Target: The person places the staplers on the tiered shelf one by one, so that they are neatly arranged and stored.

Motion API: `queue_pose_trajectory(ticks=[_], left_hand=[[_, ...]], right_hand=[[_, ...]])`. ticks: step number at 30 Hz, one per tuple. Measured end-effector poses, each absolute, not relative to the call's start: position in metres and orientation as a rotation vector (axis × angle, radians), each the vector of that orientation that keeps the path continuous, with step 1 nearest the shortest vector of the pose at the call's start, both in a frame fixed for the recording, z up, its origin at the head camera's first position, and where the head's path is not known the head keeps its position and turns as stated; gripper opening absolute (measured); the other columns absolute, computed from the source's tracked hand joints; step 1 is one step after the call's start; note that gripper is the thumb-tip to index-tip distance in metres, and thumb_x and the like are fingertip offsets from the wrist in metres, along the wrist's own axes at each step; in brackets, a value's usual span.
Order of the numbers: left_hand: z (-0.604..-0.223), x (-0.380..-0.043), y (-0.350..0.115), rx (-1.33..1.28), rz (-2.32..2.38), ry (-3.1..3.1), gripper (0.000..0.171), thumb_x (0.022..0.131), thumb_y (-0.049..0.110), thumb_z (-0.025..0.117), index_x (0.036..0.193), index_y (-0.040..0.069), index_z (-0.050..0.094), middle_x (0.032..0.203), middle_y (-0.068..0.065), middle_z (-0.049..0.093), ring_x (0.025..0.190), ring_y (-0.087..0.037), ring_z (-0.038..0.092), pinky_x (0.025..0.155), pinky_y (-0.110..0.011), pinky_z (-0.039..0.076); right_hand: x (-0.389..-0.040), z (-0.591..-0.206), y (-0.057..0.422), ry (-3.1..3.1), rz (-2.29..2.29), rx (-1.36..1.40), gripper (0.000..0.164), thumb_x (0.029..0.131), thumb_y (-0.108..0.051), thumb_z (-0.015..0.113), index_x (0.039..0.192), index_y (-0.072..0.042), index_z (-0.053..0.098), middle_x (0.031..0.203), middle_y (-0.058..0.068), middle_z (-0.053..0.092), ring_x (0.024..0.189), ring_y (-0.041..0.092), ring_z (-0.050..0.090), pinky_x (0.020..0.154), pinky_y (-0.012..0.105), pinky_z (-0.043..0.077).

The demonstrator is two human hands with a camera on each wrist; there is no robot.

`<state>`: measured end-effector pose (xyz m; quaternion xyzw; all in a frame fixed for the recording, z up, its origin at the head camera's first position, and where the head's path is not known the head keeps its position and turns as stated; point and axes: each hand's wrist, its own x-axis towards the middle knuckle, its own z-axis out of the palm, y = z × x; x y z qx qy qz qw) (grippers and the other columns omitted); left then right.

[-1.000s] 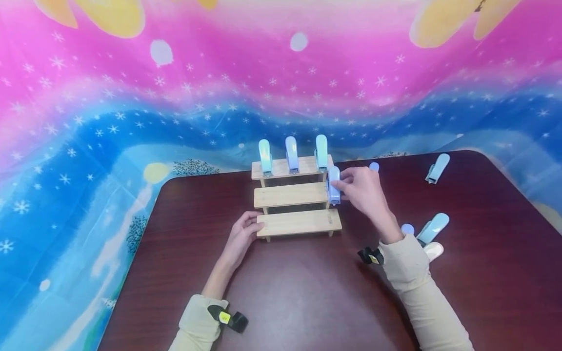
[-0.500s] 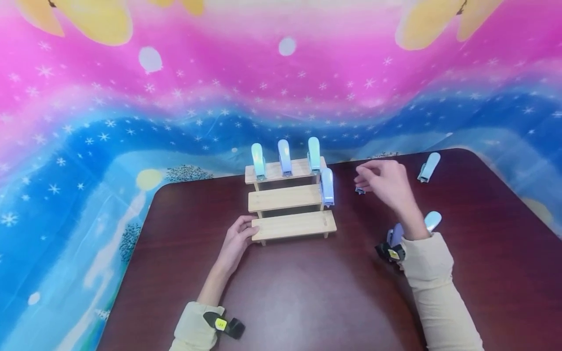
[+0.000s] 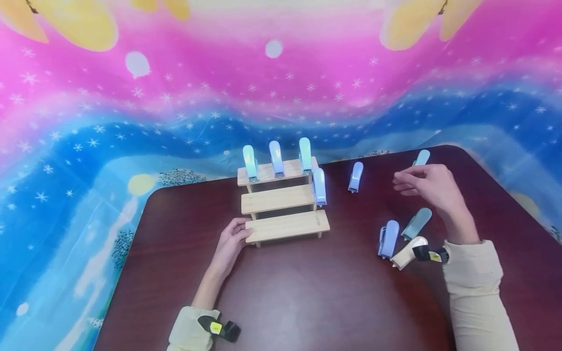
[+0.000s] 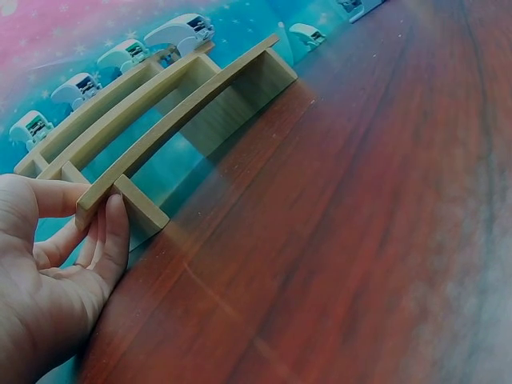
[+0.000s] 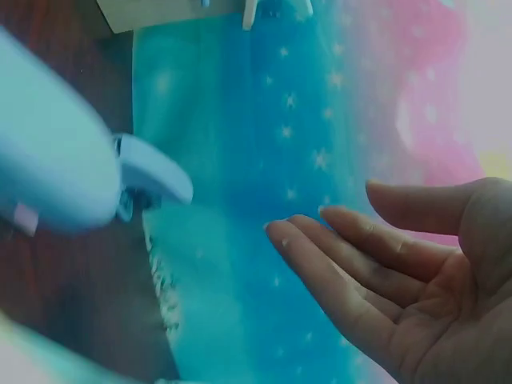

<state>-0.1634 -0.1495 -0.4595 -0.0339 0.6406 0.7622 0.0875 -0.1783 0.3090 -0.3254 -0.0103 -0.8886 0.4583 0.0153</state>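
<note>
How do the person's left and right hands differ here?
The left hand grips the lowest shelf of the wooden rack; the right hand holds nothing. The left hand is at the rack's left end; the right hand hovers above the table. Both sleeves bear black straps.

The far-right teal stapler (image 3: 423, 157) is partly hidden — in the right wrist view, a blurred stapler (image 5: 52, 144) is cut off.

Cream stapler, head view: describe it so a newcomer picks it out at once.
On the dark red table, right of the wooden rack, a trio lies by a black wrist strap. Lowest in frame is the cream stapler, its colour unlike the neighbouring lavender stapler and greenish stapler.
</note>
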Motion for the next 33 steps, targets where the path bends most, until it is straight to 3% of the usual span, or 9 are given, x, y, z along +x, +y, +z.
queue_pose_trajectory(ticks=[7, 11, 22, 26, 30, 33], left_hand=[[-0.459, -0.164, -0.151, -0.096, 2.262, 1.909, 0.034, 0.096, 0.0, 0.06, 0.129, -0.006, 0.054, 0.11, -0.01, 0.061, 0.096, -0.018, 0.063, 0.084, -0.029, 0.054], [-0.459, -0.165, -0.152, -0.096, 2.262, 1.91, 0.033, 0.097, -0.001, 0.059, 0.129, -0.005, 0.054, 0.11, -0.01, 0.06, 0.097, -0.018, 0.062, 0.085, -0.029, 0.053], [-0.461, -0.165, -0.152, -0.045, 2.237, 1.928, 0.033, 0.098, 0.002, 0.059, 0.129, -0.003, 0.054, 0.115, -0.013, 0.061, 0.101, -0.021, 0.062, 0.087, -0.03, 0.053], [-0.462, -0.166, -0.152, -0.037, 2.237, 1.924, 0.034, 0.097, 0.002, 0.059, 0.13, -0.005, 0.053, 0.114, -0.012, 0.061, 0.1, -0.02, 0.063, 0.086, -0.03, 0.053], [-0.462, -0.166, -0.153, -0.047, 2.244, 1.916, 0.034, 0.097, 0.001, 0.059, 0.13, -0.005, 0.054, 0.115, -0.013, 0.061, 0.099, -0.02, 0.063, 0.085, -0.03, 0.054], [-0.463, -0.166, -0.152, -0.05, 2.247, 1.913, 0.033, 0.097, 0.001, 0.059, 0.13, -0.005, 0.054, 0.115, -0.014, 0.061, 0.099, -0.021, 0.063, 0.083, -0.03, 0.054]], right_hand=[[-0.173, -0.335, 0.35, -2.964, 1.419, -0.05, 0.048, 0.103, -0.023, 0.067, 0.131, 0.015, 0.06, 0.113, 0.023, 0.073, 0.083, -0.001, 0.071, 0.076, 0.019, 0.058], [-0.174, -0.344, 0.37, -3.056, 1.44, 0.004, 0.044, 0.101, -0.014, 0.068, 0.13, 0.018, 0.059, 0.115, 0.023, 0.072, 0.088, 0.008, 0.073, 0.08, 0.027, 0.06], [-0.171, -0.366, 0.388, -3.306, 1.367, 0.145, 0.047, 0.097, -0.012, 0.072, 0.127, 0.02, 0.056, 0.106, 0.014, 0.071, 0.095, 0.033, 0.073, 0.081, 0.046, 0.062], [-0.172, -0.367, 0.386, -3.228, 1.208, 0.12, 0.044, 0.098, -0.011, 0.07, 0.127, 0.02, 0.057, 0.107, 0.026, 0.07, 0.092, 0.037, 0.074, 0.081, 0.048, 0.061], [-0.175, -0.369, 0.383, -3.175, 1.113, 0.067, 0.058, 0.101, -0.02, 0.068, 0.138, 0.02, 0.047, 0.125, 0.041, 0.059, 0.093, 0.039, 0.074, 0.083, 0.05, 0.06], [-0.178, -0.372, 0.38, -3.217, 1.124, 0.058, 0.069, 0.101, -0.023, 0.07, 0.141, 0.023, 0.038, 0.129, 0.044, 0.052, 0.091, 0.038, 0.074, 0.085, 0.053, 0.06]])
